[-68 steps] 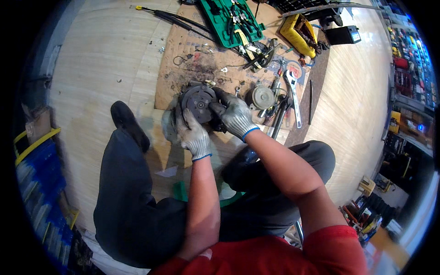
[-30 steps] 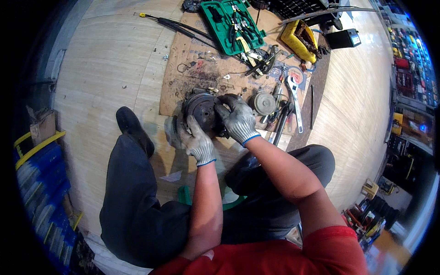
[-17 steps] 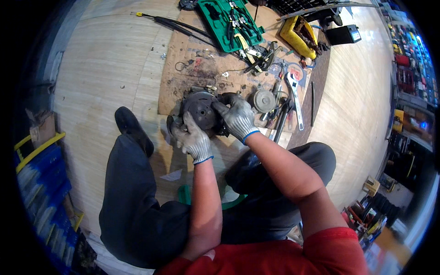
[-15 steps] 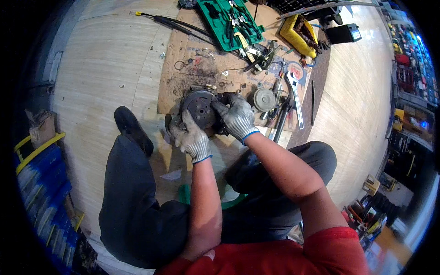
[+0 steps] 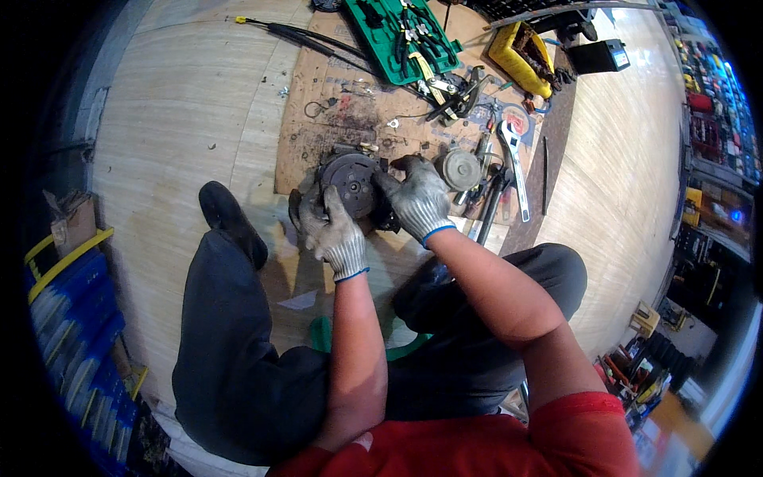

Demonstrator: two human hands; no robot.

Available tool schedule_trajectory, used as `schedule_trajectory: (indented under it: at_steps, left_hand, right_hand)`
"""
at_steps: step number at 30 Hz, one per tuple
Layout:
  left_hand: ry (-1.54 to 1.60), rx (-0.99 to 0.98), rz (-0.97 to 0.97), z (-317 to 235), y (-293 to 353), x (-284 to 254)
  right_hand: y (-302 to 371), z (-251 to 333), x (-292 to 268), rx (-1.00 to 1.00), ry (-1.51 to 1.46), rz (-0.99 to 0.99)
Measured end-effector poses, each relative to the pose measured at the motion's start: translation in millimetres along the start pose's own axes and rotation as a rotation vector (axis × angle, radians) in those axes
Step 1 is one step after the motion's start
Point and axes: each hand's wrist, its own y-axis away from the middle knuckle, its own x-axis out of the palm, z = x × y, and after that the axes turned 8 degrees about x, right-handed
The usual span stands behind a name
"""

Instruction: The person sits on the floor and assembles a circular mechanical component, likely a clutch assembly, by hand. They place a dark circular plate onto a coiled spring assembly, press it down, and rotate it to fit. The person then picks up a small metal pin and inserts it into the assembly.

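A dark, greasy machine part with a round pulley-like disc point(image 5: 350, 180) facing up sits at the near edge of the cardboard. My left hand point(image 5: 332, 230), in a grey-white knitted glove, grips its near left side, thumb lying on the disc. On the right side is my right hand point(image 5: 419, 199), gloved alike, its thumb at the disc's edge and its forefinger pointing forward past the rim; the undersides of the fingers are hidden. A round grey metal cap-like piece point(image 5: 460, 170) lies just right of my right hand.
An adjustable wrench point(image 5: 514, 171) and several hand tools lie right of the grey piece. Farther off are a green tool case point(image 5: 389, 36), pliers point(image 5: 433, 83) and a yellow container point(image 5: 517, 60). Stained cardboard point(image 5: 318, 131) covers the floor; my bent legs flank the work.
My right hand has shifted slightly up and right, with its forefinger straighter. My left hand keeps its hold. The whole view has moved a little.
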Motion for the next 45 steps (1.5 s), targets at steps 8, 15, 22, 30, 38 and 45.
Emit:
schedule_trajectory:
  at_steps: [8, 15, 22, 30, 38, 45]
  left_hand:
    - [0.131, 0.296, 0.093, 14.0, -3.4, 5.3]
    - [0.202, 0.279, 0.169, 28.3, -9.5, 12.3]
    - [0.180, 0.269, 0.215, 29.1, -11.6, 8.3]
    - [0.428, 0.173, 0.330, 30.6, -18.5, 9.0]
    - [0.399, 0.177, 0.246, 20.9, -9.1, 5.8]
    - [0.270, 0.238, 0.237, 28.9, -11.6, 7.7]
  right_hand:
    - [-0.9, -8.1, 6.4, -0.274, -0.035, 0.150]
    - [1.0, -6.0, 2.8, -0.298, 0.000, 0.257]
    - [6.1, -7.8, 9.2, -0.346, 0.039, 0.145]
    - [5.8, -4.6, 8.6, -0.332, 0.030, 0.169]
    - [5.3, -1.7, 4.8, -0.270, 0.012, 0.219]
    - [6.7, -8.1, 13.5, -0.317, -0.055, 0.156]
